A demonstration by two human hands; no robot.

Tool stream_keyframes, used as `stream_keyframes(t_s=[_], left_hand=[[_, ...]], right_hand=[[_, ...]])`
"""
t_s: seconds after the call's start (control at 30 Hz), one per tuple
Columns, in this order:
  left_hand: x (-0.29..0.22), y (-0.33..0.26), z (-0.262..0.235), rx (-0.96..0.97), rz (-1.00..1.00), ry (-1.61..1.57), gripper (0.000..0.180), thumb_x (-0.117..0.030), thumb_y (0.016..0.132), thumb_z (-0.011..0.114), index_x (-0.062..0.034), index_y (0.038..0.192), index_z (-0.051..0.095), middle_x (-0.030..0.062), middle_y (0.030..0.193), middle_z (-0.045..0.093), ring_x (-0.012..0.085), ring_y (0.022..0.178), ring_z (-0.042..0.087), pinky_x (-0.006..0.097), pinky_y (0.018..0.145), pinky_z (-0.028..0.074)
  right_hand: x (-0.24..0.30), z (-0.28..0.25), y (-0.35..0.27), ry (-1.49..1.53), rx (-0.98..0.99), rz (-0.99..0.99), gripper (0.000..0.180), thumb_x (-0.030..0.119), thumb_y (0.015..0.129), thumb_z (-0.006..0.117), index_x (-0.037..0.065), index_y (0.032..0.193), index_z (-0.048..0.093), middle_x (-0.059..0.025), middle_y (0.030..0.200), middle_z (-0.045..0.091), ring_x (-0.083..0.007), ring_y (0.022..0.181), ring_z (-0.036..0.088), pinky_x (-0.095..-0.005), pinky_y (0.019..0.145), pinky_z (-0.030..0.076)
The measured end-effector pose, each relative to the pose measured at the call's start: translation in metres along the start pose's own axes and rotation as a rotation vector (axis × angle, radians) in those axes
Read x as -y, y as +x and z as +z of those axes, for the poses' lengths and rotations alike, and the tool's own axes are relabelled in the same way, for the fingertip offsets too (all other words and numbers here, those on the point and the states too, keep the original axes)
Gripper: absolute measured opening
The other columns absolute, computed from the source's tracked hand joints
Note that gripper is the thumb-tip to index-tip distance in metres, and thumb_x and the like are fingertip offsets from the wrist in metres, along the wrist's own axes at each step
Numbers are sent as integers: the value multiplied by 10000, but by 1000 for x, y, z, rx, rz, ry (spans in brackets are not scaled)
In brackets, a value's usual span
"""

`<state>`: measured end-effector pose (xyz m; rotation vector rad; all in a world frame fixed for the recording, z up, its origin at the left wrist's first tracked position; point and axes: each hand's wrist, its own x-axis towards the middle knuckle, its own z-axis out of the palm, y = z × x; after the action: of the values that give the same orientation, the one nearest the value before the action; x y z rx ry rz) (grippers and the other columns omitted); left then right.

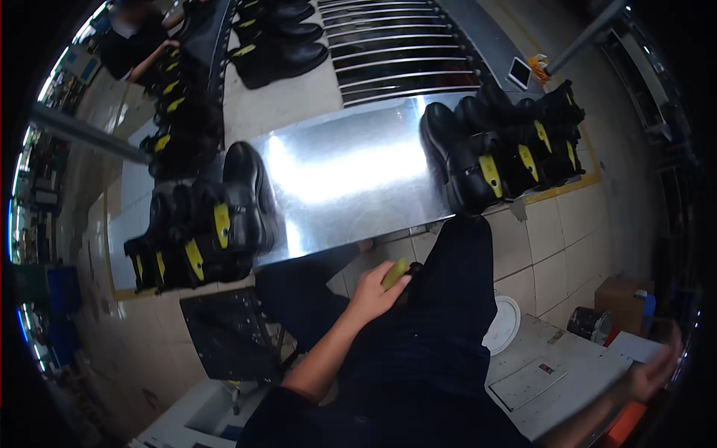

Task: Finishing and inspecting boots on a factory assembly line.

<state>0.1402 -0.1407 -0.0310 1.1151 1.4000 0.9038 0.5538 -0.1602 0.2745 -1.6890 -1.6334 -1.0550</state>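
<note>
Boots (464,168) all round, and a yellow piece (393,275) in the left hand (379,290).
Left fingers wrap the yellow piece beside the right thigh (457,287), below the metal sheet (347,168), where boots stand along both sides. Far right, the right hand (657,364) blurs near a box (624,303); I can't tell whether its fingers grip anything.

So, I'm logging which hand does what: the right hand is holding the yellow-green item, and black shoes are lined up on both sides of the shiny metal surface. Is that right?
Not quite: the head view shows the left hand holding the yellow-green item. Black shoes are indeed lined up on both sides of the shiny metal surface.
</note>
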Motion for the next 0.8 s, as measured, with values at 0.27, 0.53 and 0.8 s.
stream_keyframes(t_s=[0.27, 0.53, 0.8], left_hand=[[-11, -16, -6, -242, 393, 207, 548, -29, 797, 728, -25, 1325, 581, 207, 1200, 639, 421, 1089, 649, 433, 897, 543], [8, -57, -115, -1050, 325, 109, 692, 9, 911, 715, 18, 1519, 384, 213, 1483, 491, 305, 1375, 500, 420, 1182, 373], [-17, 30, -171, -1232, 237, -2, 373, -87, 906, 807, 79, 1215, 682, 136, 1150, 730, 177, 1032, 698, 297, 944, 534]], right_hand=[[331, 165, -175, 1521, 1122, -56, 646, 257, 935, 731, -15, 1466, 485, -252, 1490, 517, -373, 1344, 553, -426, 1117, 435], [366, 177, -177, 1625, 1498, 577, 224, 217, 996, 688, 7, 1043, 625, -45, 820, 671, -146, 765, 649, -305, 716, 520], [301, 175, -248, 1434, 1816, 675, 193, 205, 996, 694, 71, 1107, 612, 19, 687, 559, -52, 543, 512, -222, 478, 408]])
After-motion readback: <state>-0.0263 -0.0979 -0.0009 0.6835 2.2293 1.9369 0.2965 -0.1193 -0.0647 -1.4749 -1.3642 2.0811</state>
